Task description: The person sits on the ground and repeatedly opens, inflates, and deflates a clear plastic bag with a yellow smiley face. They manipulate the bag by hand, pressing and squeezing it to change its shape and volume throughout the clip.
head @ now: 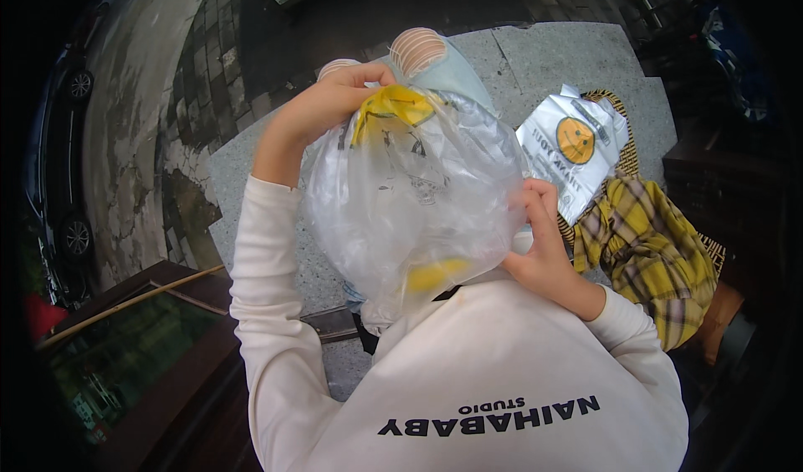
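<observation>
A puffed-out translucent plastic bag (414, 190) with yellow and dark print fills the space in front of my chest, above my lap. At its upper left edge, my left hand (342, 99) holds the plastic beside a yellow printed patch. My right hand (542, 246) grips the bag's right side between thumb and bent fingers, though the plastic partly blurs the fingertips. Whatever may be inside the bag cannot be made out. To the right of my right hand lies a flat white plastic bag (574, 149) with an orange smiling face and writing.
Under the flat bag is a black-and-yellow woven item (627, 139), with a yellow plaid cloth (659, 252) beside it. I sit at a grey speckled stone slab (564, 52). A dark-framed glass panel (138, 340) stands at left; a dark car (63, 158) is beyond the pavement.
</observation>
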Demonstrator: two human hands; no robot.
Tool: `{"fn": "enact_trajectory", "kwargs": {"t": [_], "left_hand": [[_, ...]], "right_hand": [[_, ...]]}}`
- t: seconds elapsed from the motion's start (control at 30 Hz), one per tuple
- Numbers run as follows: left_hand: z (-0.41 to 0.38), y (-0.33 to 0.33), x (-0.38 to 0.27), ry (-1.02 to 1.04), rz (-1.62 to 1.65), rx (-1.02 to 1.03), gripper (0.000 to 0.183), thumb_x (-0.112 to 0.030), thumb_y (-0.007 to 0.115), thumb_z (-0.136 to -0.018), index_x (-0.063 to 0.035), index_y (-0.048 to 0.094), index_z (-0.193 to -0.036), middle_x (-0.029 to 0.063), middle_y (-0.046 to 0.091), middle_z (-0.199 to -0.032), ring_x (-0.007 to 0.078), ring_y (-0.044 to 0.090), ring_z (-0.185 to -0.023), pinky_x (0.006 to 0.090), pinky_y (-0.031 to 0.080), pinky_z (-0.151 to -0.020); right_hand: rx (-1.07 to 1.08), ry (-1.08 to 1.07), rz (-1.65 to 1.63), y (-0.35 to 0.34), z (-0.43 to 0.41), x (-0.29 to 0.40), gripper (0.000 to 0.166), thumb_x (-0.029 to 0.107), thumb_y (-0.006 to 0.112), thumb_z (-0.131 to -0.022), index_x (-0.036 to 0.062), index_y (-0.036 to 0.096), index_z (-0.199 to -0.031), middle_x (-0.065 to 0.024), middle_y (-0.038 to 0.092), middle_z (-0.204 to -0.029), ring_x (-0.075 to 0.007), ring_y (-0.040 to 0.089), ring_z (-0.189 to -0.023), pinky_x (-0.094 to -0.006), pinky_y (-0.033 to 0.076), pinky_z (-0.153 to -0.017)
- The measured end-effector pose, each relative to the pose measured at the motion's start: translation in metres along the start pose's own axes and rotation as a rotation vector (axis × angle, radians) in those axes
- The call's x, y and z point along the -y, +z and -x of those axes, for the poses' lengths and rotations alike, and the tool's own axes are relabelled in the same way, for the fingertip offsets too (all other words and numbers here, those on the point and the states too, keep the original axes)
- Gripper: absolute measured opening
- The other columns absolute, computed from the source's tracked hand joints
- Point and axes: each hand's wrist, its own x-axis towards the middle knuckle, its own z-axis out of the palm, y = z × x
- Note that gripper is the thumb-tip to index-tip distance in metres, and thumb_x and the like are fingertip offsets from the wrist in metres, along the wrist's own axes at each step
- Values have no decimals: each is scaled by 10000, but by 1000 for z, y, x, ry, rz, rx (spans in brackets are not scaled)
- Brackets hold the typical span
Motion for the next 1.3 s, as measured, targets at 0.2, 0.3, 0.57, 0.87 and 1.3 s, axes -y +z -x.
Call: {"fn": "enact_trajectory", "kwargs": {"t": [0.2,0.3,0.57,0.87,1.3], "left_hand": [[1,11,-6,-7,53,-90,86,-134,542,-754,-68,566,-803,4,531,-752,74,495,-688,171,385,-629],[-3,12,3,96,-27,-74,120,-102,541,-745,-43,575,-844,24,555,-785,101,511,-719,197,398,-656],[-6,6,37,208,-77,-131,243,-87,515,-763,-18,550,-994,53,572,-891,126,530,-814,212,410,-745],[8,26,0,154,-116,-123,64,-82,456,-775,-44,505,-790,12,507,-740,95,471,-696,196,387,-653],[27,41,-7,149,165,-324,19,-53,540,-753,-47,532,-769,8,544,-736,61,496,-657,153,378,-584]], "right_hand": [[85,144,-354,-5,-5,-1,219,57,638,-599,45,499,-768,-45,320,-936,-120,345,-861,-238,341,-727],[152,202,-444,-15,-7,-3,202,117,613,-650,37,524,-813,-47,343,-963,-128,359,-906,-252,315,-797],[104,302,-635,-26,-4,-2,458,354,400,-827,-8,475,-1098,-65,493,-1106,-173,432,-1035,-270,294,-888],[181,347,-591,-49,-39,31,337,326,456,-826,18,539,-938,-16,552,-833,-70,496,-783,-198,371,-716],[-140,404,-607,-21,-42,-14,126,156,483,-842,63,462,-758,80,434,-545,16,309,-470,-142,238,-437]]}}
